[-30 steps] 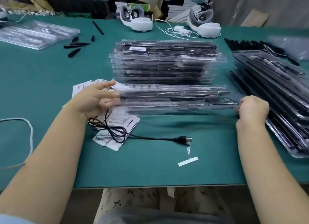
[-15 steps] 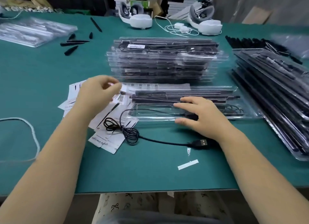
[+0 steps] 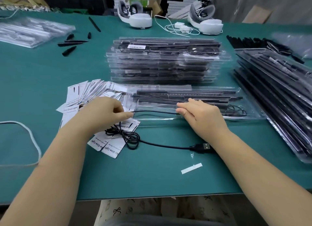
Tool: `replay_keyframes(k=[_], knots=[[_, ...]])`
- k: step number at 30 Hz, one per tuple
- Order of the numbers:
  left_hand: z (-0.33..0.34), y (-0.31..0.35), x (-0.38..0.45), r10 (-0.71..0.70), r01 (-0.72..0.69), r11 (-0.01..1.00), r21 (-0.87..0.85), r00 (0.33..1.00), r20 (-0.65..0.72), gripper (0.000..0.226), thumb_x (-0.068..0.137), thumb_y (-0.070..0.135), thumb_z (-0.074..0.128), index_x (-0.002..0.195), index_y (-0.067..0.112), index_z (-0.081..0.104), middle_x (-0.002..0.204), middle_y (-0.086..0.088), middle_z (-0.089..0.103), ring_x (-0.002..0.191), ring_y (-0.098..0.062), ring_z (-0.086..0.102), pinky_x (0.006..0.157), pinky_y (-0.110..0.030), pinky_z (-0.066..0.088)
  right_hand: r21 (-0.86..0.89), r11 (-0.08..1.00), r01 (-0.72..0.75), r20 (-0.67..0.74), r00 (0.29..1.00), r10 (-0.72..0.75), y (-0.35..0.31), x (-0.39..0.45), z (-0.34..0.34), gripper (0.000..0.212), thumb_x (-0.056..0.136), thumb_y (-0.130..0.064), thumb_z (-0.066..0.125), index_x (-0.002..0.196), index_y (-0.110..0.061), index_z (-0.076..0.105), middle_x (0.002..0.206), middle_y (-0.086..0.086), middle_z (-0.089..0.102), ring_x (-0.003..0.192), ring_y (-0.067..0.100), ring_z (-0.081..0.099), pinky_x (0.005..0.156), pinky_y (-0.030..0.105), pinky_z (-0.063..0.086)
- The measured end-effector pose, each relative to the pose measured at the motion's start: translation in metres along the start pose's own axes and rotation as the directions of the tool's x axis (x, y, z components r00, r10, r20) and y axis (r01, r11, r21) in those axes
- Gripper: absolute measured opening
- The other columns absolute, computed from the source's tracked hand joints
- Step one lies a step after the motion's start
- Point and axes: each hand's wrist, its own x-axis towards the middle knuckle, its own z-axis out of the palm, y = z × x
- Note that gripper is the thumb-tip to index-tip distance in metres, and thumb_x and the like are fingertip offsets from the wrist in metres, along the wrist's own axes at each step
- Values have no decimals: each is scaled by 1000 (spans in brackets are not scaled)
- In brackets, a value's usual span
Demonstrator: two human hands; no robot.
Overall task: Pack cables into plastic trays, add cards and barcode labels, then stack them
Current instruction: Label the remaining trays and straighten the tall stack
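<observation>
1. Cable work: the thin black USB cable (image 3: 157,144) now runs from its plug near the worktop's front edge, through a loose tangle on the white printed cards (image 3: 108,145), up into the clear moulded plastic tray (image 3: 249,115) at mid-worktop.
2. Change: a second ago both hands held the tray by its ends, just off the green worktop (image 3: 135,178); half a second ago it was down and the right hand lay flat on it. Now both hands are on the cable.
3. Left hand (image 3: 103,114): thumb and forefinger pinched on the cable at the tray's left end; other fingers curled.
4. Right hand (image 3: 200,114): fingers curled down over the cable where it lies along the tray's front channel, clamping it there.
5. Meaning: probably tray placed, cable seating begun; most of the cable and the plug are outside the tray. Card and barcode label not yet added.
6. Materials: tray thin, glossy, see-through, long and rectangular with ribbed channels holding black rods. Cable limp and kinked. Cards are flat paper, fanned out toward the left edge.
7. Behind the tray: tall stack of filled clear trays (image 3: 162,62), barcode sticker on top. Slanted pile of similar trays (image 3: 278,97) at the right edge.
</observation>
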Motion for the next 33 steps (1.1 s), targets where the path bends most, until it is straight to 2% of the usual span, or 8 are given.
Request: replay_keyframes(k=[9, 14, 17, 21, 25, 28, 31, 33], knots=[[-5, 17, -25, 401, -343, 883, -320, 905, 139, 34, 73, 36, 72, 50, 23, 50, 52, 11, 45, 51, -5, 40, 52, -19, 34, 20, 980, -196, 214, 959, 188, 8, 3, 4, 35, 91, -39, 57, 120, -21, 65, 125, -3, 62, 133, 19, 41, 113, 31, 23], [-9, 30, -33, 625, -413, 708, -572, 744, 235, 13, 79, 47, 63, 79, 39, 73, 131, 24, 51, 126, 1, 44, 100, -18, 33, 38, 978, -205, 200, 960, 194, 9, 3, 3, 36, 89, -43, 58, 118, -24, 66, 117, -6, 67, 130, 18, 44, 103, 24, 26], [2, 42, -30, 633, -242, 673, -699, 676, 377, 14, 88, 32, 58, 78, 30, 68, 130, 18, 58, 128, -2, 45, 100, -18, 36, 68, 974, -217, 208, 958, 199, 10, 5, 2, 36, 86, -43, 62, 115, -22, 67, 114, -5, 67, 124, 17, 47, 98, 21, 27], [9, 60, -14, 564, -93, 578, -811, 764, 314, 18, 91, 24, 47, 81, 15, 59, 111, -2, 70, 109, -24, 64, 93, -34, 49, 187, 961, -204, 203, 965, 165, 10, 6, -3, 26, 82, -28, 70, 106, -18, 72, 106, -10, 66, 116, 16, 51, 97, 18, 30], [-19, 60, 12, 352, -115, 662, -740, 920, 172, 21, 89, 34, 54, 80, 25, 71, 80, 1, 72, 69, -12, 66, 60, -29, 54, 503, 814, -290, 232, 953, 196, 16, 2, -19, 22, 86, -13, 65, 89, -34, 70, 99, -22, 64, 107, 4, 56, 95, 23, 40], [-27, 59, 29, 204, -166, 680, -714, 978, -32, 16, 77, 42, 65, 79, 31, 76, 66, 6, 67, 66, -11, 62, 68, -29, 51, 545, 770, -332, 289, 936, 200, 18, 2, -23, 30, 87, -14, 64, 84, -43, 68, 94, -22, 67, 100, -1, 58, 90, 21, 43], [-12, 64, 34, 149, -98, 436, -895, 988, -36, 10, 73, 30, 70, 72, 23, 76, 62, 7, 62, 69, -15, 67, 73, -31, 56, 490, 780, -389, 303, 915, 266, 18, 8, -19, 28, 85, -16, 67, 87, -43, 65, 93, -21, 67, 95, -2, 60, 92, 23, 45], [2, 66, 32, 220, 47, 134, -990, 973, 76, 16, 76, 25, 64, 79, 17, 78, 64, 5, 62, 71, -17, 69, 71, -32, 58, 473, 763, -441, 390, 881, 267, 17, 15, -19, 28, 83, -16, 69, 90, -43, 64, 93, -17, 68, 94, 1, 63, 94, 26, 47]])
